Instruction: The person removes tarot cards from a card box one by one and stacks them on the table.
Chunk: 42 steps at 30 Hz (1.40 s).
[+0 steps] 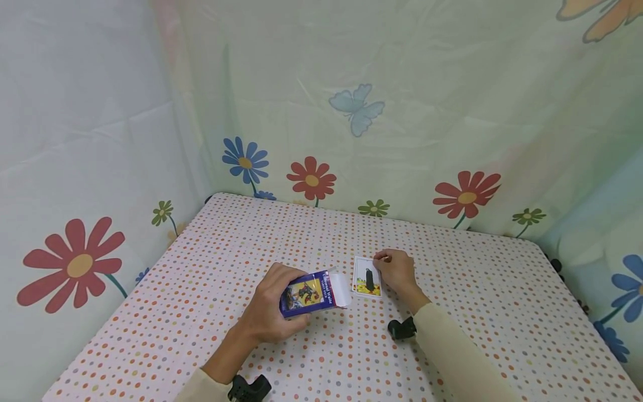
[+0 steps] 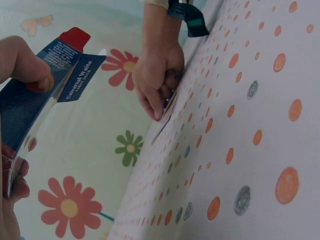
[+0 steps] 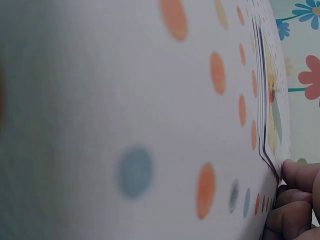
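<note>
In the head view my left hand grips a purple tarot card box whose end flap stands open toward the right. To the right of the box lies a small stack of cards on the table, its top card showing a dark figure over yellow. My right hand pinches the stack's right edge between thumb and fingers. From the right wrist view, the thin layered cards lie nearly flat, with the right hand at their corner. The left wrist view shows the box held up off the table.
A dotted cloth covers the table. Behind and to the left hang curtains printed with flowers and butterflies. Small dark objects show beyond the table's right edge.
</note>
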### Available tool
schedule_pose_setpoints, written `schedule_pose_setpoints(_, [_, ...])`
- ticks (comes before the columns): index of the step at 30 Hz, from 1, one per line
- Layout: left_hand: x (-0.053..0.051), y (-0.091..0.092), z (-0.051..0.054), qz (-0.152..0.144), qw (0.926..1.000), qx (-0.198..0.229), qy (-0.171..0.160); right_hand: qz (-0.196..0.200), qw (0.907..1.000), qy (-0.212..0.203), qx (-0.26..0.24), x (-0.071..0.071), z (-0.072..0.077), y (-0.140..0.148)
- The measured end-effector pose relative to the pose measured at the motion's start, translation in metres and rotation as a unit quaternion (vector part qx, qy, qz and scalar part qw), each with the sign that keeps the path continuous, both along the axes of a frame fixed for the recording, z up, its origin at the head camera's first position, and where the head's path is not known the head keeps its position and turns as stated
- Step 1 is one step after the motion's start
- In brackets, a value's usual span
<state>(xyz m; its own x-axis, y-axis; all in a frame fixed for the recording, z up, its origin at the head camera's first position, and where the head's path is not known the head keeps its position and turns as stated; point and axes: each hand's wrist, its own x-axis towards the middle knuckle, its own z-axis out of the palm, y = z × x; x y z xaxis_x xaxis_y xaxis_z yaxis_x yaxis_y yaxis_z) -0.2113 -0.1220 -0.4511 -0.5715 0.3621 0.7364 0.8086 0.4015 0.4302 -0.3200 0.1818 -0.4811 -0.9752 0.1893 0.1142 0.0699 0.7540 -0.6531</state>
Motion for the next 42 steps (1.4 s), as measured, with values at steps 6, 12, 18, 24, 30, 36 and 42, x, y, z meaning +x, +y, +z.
schedule_pose_setpoints(6, [0.0, 0.0, 0.0, 0.0, 1.0, 0.001, 0.001, 0.001, 1.0, 0.0, -0.002, 0.0, 0.001, -0.001])
schedule_pose_setpoints(12, [-0.001, 0.0, -0.001, -0.005, 1.0, 0.003, 0.003, -0.002, 1.0, -0.004, -0.006, 0.001, 0.001, -0.001])
schedule_pose_setpoints(18, [-0.001, 0.001, -0.001, -0.006, 1.0, 0.005, -0.001, -0.005, 0.9999, -0.011, -0.012, 0.002, 0.003, -0.001])
schedule_pose_setpoints(24, [0.0, 0.0, -0.001, 0.0, 1.0, 0.005, -0.002, -0.023, 0.9979, -0.027, -0.055, 0.002, 0.005, 0.001])
schedule_pose_setpoints(30, [0.001, -0.002, 0.001, 0.008, 0.9999, 0.006, -0.008, -0.045, 0.993, -0.057, -0.093, 0.003, 0.008, 0.002])
schedule_pose_setpoints(36, [0.002, -0.002, 0.002, 0.005, 0.9999, 0.005, -0.011, -0.064, 0.9851, -0.073, -0.142, 0.012, 0.013, -0.002])
schedule_pose_setpoints(42, [0.002, -0.001, 0.001, 0.002, 1.0, 0.004, -0.009, -0.068, 0.9744, -0.06, -0.206, 0.029, 0.015, -0.009])
